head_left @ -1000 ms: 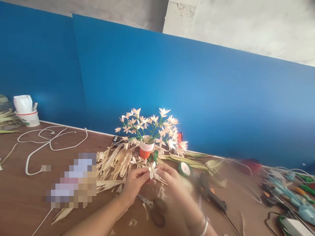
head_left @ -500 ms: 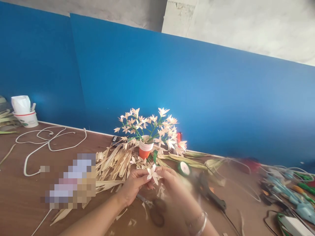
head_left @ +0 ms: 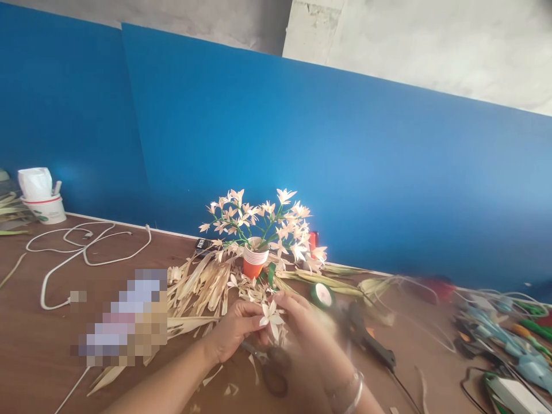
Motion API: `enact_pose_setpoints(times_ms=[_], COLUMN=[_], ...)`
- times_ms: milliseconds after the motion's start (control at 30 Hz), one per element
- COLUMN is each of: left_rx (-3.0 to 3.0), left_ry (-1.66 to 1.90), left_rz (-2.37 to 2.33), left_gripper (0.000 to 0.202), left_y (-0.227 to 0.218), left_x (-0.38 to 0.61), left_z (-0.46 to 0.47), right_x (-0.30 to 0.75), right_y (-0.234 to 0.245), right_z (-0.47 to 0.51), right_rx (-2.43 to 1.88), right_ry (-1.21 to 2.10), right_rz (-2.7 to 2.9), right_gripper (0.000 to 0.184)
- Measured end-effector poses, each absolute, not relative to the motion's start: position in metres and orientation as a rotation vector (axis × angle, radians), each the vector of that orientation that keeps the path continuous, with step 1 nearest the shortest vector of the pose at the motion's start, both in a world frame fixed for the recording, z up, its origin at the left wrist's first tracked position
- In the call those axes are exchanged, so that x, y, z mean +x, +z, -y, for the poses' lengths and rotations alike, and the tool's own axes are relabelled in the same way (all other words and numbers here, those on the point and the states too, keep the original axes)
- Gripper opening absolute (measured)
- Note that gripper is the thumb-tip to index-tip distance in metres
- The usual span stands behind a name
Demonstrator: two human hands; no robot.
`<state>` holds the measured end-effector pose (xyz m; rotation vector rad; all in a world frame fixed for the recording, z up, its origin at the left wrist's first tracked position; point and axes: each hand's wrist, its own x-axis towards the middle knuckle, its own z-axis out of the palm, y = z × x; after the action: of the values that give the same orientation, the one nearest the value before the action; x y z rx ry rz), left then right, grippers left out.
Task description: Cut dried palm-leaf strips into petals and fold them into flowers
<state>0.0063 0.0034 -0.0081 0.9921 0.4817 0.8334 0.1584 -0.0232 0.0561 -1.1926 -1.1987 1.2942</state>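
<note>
A small pale flower with pointed petals [head_left: 271, 317], apparently made of dried husk, is pinched between the thumb and fingers of my left hand [head_left: 235, 333]. On the flower's other side, my right hand [head_left: 297, 316] has its fingers curled in close at the upper petals; whatever lies between them is hidden. Under my hands lies a pair of scissors [head_left: 273, 371], partly covered and blurred. Just beyond stands an orange and white paper cup [head_left: 254, 263], holding green-stemmed branches of similar pale flowers [head_left: 280, 227].
Dried husk strips [head_left: 202, 287] spread left of the cup. A roll of green tape [head_left: 322, 295] and a dark glue gun [head_left: 371, 342] with a cord are on the right. White cables [head_left: 92, 253] lie at the left, tangled tools [head_left: 504, 339] far right. A blue panel [head_left: 302, 144] rises behind.
The flower has come slightly lower and turned its face more toward me. My right fingers have shifted a little up and left along its edge; my left hand is nearly still.
</note>
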Motion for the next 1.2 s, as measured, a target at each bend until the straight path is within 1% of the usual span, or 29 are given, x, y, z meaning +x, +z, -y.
enact_pose_setpoints(times_ms=[133,233,367,533,700,767,833,933,1000,1100,1200], left_rx=[1.03,1.102,1.205,1.247,1.25,1.236,1.202,1.143,1.128,1.14,1.169], left_ry=[0.718,0.612,0.553,0.484,0.478,0.51,0.612,0.888,1.059,1.189,1.262], left_rz=[-0.437,-0.428,-0.432,-0.435,-0.462,-0.472,-0.503,-0.626,-0.741,-0.897,-0.982], left_gripper=[0.019,0.018,0.016,0.013,0.011,0.014,0.018,0.024,0.024,0.02,0.015], left_y=[-0.009,-0.009,-0.009,-0.009,-0.007,-0.007,-0.007,-0.008,-0.008,-0.007,-0.004], left_x=[0.004,0.002,0.001,-0.001,-0.002,0.0,0.002,0.006,0.007,0.008,0.009], left_z=[-0.005,-0.005,-0.005,-0.004,-0.003,-0.003,-0.004,-0.007,-0.01,-0.012,-0.01], right_x=[0.16,0.165,0.172,0.168,0.162,0.16,0.159,0.157,0.157,0.157,0.155], right_y=[0.064,0.065,0.06,0.051,0.05,0.052,0.057,0.064,0.069,0.072,0.066], right_z=[0.027,0.025,0.021,0.02,0.022,0.023,0.023,0.024,0.024,0.026,0.027], right_rx=[-1.238,-1.198,-1.175,-1.167,-1.148,-1.162,-1.26,-1.415,-1.454,-1.471,-1.459], right_ry=[1.263,1.412,1.576,1.641,1.689,1.658,1.538,1.244,1.134,1.251,1.472], right_rz=[1.093,1.272,1.407,1.343,1.263,1.231,1.149,0.983,0.977,1.089,1.15], right_gripper=[0.015,0.012,0.012,0.009,0.012,0.015,0.019,0.02,0.03,0.043,0.042])
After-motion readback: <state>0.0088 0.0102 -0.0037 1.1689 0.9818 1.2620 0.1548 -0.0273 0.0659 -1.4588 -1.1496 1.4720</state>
